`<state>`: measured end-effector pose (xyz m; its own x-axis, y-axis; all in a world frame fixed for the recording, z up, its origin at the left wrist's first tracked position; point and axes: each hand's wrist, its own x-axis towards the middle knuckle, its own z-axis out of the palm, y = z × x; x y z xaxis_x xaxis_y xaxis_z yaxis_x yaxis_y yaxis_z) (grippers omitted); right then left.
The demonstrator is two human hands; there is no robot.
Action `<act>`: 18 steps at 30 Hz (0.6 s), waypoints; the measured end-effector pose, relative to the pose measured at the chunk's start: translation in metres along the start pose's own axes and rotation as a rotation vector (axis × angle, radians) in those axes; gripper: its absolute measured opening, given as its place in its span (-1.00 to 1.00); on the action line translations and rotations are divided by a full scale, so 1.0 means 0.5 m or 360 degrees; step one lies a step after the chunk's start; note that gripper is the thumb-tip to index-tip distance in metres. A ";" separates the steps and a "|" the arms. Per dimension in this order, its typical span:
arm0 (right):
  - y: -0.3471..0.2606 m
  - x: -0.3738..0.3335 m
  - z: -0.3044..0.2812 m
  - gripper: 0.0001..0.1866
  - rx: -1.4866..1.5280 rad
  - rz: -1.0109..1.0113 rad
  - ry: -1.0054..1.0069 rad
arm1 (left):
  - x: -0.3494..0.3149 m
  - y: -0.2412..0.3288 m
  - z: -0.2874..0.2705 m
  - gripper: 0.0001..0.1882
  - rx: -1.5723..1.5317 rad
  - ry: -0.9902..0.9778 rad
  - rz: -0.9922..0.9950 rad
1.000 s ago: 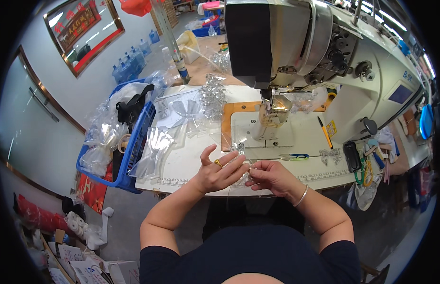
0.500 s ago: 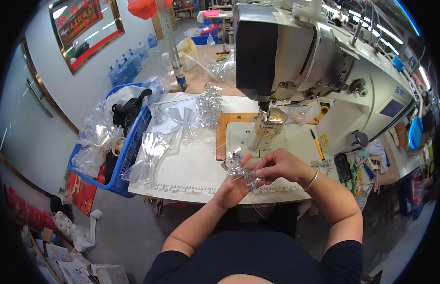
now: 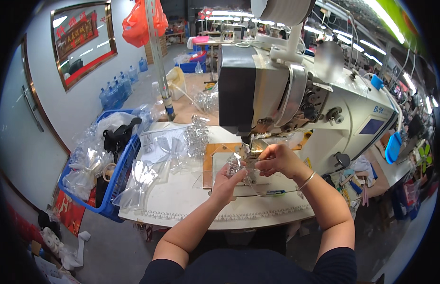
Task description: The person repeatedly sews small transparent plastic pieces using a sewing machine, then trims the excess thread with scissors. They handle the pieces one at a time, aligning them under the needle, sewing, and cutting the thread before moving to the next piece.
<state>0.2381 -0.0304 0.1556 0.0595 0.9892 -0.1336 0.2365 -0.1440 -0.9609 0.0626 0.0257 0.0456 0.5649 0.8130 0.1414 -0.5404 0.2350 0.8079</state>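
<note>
A crinkled silver and clear plastic piece [image 3: 235, 164] is between my hands, just in front of the sewing machine's needle area [image 3: 248, 144]. My left hand [image 3: 224, 183] grips it from the left, thumb and fingers closed on it. My right hand [image 3: 280, 162], with a bangle at the wrist, pinches at its right side, close to the presser foot; the fingertips partly hide what they hold. Below the hands, a slim pen-like tool [image 3: 276, 192] lies on the machine bed. Clear bow-shaped plastic pieces [image 3: 143, 179] and a heap of silver pieces [image 3: 196, 137] lie to the left.
The sewing machine's head [image 3: 236, 90] rises right above my hands. A blue basket [image 3: 116, 182] full of plastic bags and black material stands against the table's left side. A printed ruler strip [image 3: 229, 217] runs along the front edge. Cloth scraps [image 3: 362, 170] lie at the right.
Both hands have moved away from the table's front edge, up to the needle area, with the silver piece. The view has tilted up, showing more of the machine's top.
</note>
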 end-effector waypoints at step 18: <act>0.062 0.099 -0.024 -0.84 -0.0297 -0.0365 0.0726 | 0.115 0.106 0.009 -0.63 0.0684 -0.0106 -0.0177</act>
<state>0.2598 0.0139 0.1223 0.3911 0.8903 0.2334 0.4588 0.0313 -0.8880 0.0693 0.0824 0.0991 0.6516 0.7557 0.0655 -0.1739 0.0648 0.9826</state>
